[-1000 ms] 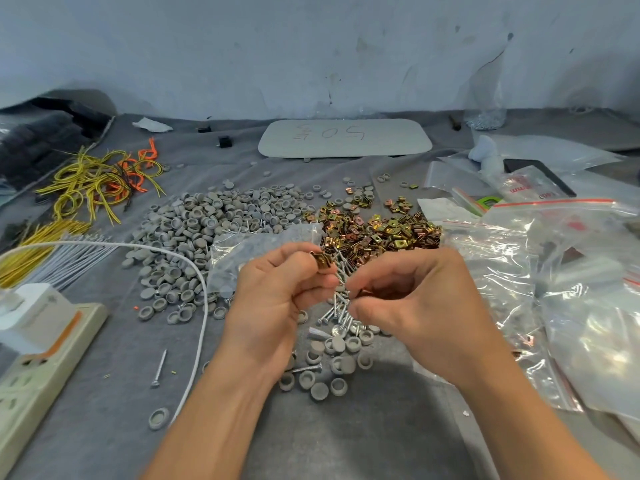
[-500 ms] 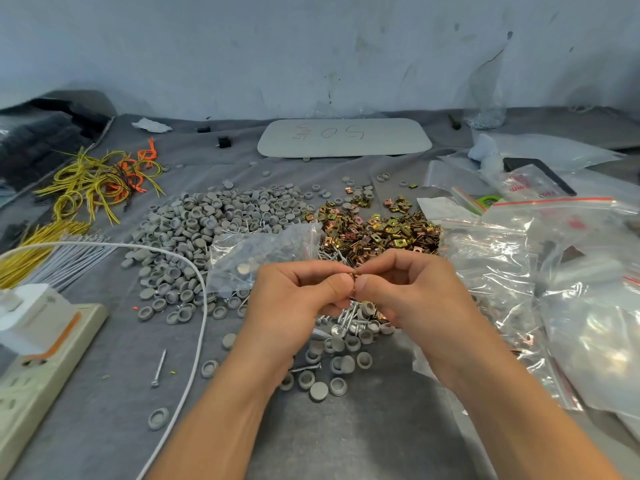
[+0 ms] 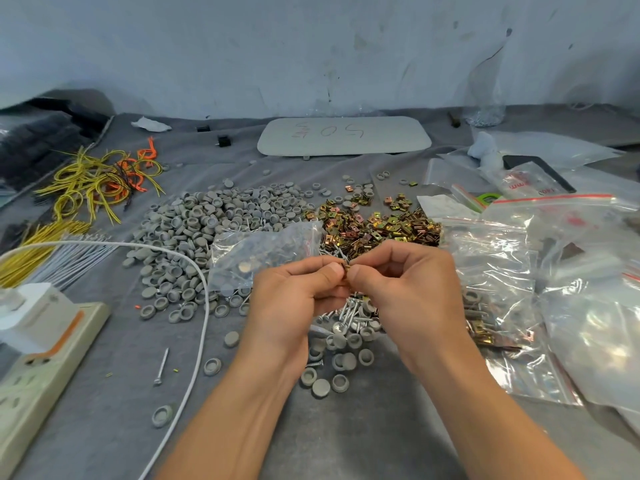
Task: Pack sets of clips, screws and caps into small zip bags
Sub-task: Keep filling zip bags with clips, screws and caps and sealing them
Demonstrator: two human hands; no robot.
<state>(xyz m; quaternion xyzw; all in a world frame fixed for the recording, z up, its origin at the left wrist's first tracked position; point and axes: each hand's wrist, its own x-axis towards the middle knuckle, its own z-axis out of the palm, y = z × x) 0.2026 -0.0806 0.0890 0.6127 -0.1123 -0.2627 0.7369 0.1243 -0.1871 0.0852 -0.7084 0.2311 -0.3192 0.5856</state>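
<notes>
Holding my two hands close together above the table (image 3: pixel 346 441), I pinch one small gold clip (image 3: pixel 345 269) between them. My left hand (image 3: pixel 294 296) comes in from the left with its thumb on top, and the thumb and first finger squeeze the clip. My right hand (image 3: pixel 405 289) comes in from the right and squeezes the same clip with its thumb and first finger. The tips of both hands touch at the clip. My other fingers are curled in under my palms. Both arms reach forward from the bottom edge, and my wrists are bent a little toward each other. Under my hands lies a small heap of screws (image 3: pixel 349 311) mixed with grey caps (image 3: pixel 341 362). The big pile of caps (image 3: pixel 214 223) is farther back on the left, and the big pile of clips (image 3: pixel 374 226) is just behind my fingers. A small zip bag (image 3: pixel 263 254) with some parts in it sits right beside my left hand, but I cannot tell if that hand holds it. More clear bags (image 3: pixel 502 289) lie on the right. A power strip (image 3: pixel 45 358), a white cable (image 3: pixel 204 306) and yellow wires (image 3: pixel 86 181) are on the left.
</notes>
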